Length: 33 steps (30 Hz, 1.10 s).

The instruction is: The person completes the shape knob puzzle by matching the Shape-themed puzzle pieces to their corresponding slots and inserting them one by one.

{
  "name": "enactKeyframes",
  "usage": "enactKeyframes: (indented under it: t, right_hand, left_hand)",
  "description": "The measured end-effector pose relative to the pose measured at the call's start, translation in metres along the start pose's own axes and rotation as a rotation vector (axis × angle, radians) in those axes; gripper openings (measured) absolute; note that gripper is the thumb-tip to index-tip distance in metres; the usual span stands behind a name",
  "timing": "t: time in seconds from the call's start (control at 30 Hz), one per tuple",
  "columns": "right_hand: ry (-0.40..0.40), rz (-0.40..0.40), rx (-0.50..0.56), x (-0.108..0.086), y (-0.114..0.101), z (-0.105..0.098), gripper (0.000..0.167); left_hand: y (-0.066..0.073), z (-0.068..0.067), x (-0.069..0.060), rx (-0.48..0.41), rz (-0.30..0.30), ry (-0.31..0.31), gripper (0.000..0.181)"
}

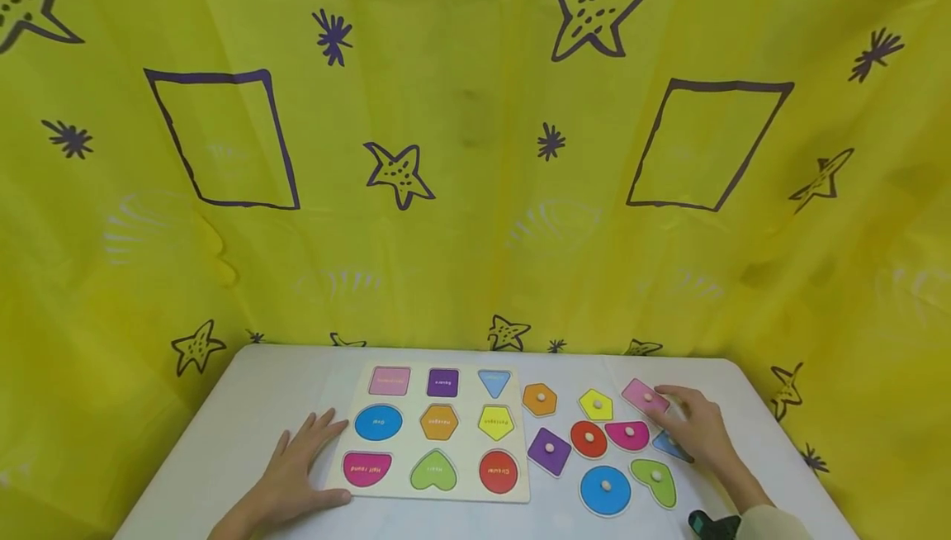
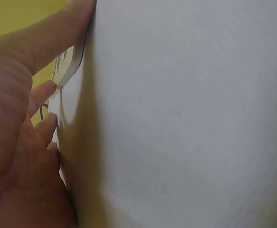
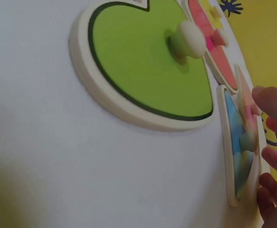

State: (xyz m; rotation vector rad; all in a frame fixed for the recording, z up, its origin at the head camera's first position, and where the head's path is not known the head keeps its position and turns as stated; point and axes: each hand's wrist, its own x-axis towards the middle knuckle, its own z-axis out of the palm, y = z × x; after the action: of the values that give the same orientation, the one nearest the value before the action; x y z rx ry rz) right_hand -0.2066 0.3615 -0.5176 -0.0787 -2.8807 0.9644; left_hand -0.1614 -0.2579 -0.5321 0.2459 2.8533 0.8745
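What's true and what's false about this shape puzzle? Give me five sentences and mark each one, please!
1. The puzzle board shows nine coloured shapes. True.
2. The green heart piece sits on the board. False: it lies on the table, off the board.
3. The person's right grip is at the pink rectangle piece. True.
4. The person's left grip holds the red round piece. False: that grip is spread at the board's edge, and the red piece lies on the table.
5. The loose purple square piece has a knob. True.
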Motion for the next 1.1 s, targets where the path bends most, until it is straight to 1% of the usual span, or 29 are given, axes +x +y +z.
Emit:
enactKeyframes:
  t: [0.13, 0.2, 0.4, 0.57, 0.73, 0.9, 1.1]
  right_hand:
    - [-0.004, 0.076, 0.008, 0.004, 0.002, 0.004, 0.060]
    - [0.006, 0.093, 0.009, 0.006, 0.003, 0.004, 0.057]
    - [0.054, 0.098, 0.010, 0.010, 0.004, 0.005, 0.043]
    - [0.075, 0.097, -0.001, 0.013, 0.003, 0.008, 0.037]
    - [0.076, 0.096, -0.006, 0.015, 0.001, 0.009, 0.036]
    - [0.077, 0.099, -0.016, 0.016, -0.003, 0.011, 0.035]
    - [0.070, 0.119, -0.028, 0.018, -0.008, 0.011, 0.037]
  left_hand:
    - [0.000, 0.002, -0.001, 0.008, -0.020, 0.004, 0.112]
    - [0.002, 0.003, -0.001, 0.010, -0.020, 0.008, 0.112]
    - [0.006, 0.005, -0.002, 0.028, -0.022, 0.025, 0.113]
    - [0.009, 0.002, -0.004, 0.046, -0.032, 0.032, 0.114]
    - [0.008, 0.000, -0.006, 0.060, -0.026, 0.028, 0.114]
    - [0.005, -0.001, -0.007, 0.047, -0.014, 0.023, 0.112]
    - [0.000, 0.000, -0.007, 0.021, -0.032, 0.011, 0.109]
